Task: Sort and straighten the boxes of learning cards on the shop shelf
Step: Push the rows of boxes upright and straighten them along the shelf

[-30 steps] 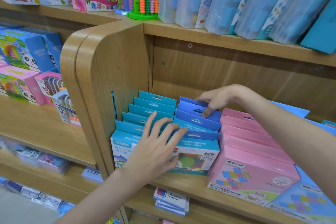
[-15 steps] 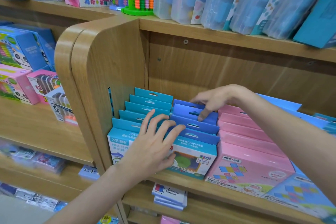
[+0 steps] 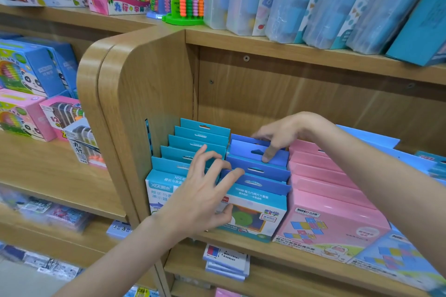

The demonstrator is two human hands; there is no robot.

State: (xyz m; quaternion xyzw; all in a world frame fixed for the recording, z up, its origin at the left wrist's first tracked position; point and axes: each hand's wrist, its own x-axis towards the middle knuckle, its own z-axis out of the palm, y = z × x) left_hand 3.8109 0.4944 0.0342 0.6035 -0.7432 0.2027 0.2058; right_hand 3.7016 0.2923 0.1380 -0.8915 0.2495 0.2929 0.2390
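My left hand [image 3: 201,196] rests loosely spread on the near dark-blue card boxes [image 3: 259,184], gripping nothing. My right hand [image 3: 281,136] pinches a far box's hang tab [image 3: 255,150].

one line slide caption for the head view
Both hands, left and right, straightening blue card boxes on a wooden shelf.
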